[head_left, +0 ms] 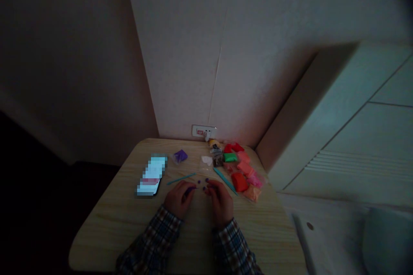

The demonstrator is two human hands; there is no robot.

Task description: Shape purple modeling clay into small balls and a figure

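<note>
Both my hands rest on a light wooden table (129, 223), sleeves in dark plaid. My left hand (178, 198) is curled, its fingertips pinched on a small purple clay piece (190, 189). My right hand (222, 201) is also curled, fingers closed on something tiny near a few small purple balls (204, 184). The hands lie close together, a small gap between them. A purple clay packet (180, 156) lies beyond my left hand.
A lit phone (151, 175) lies at left. Two teal sticks (181, 178) (225, 180) flank the hands. Several clay packets, red (239, 181), green (230, 157), pink and orange, pile at right. A wall socket (204, 131) sits behind; a white cabinet (348, 129) stands right.
</note>
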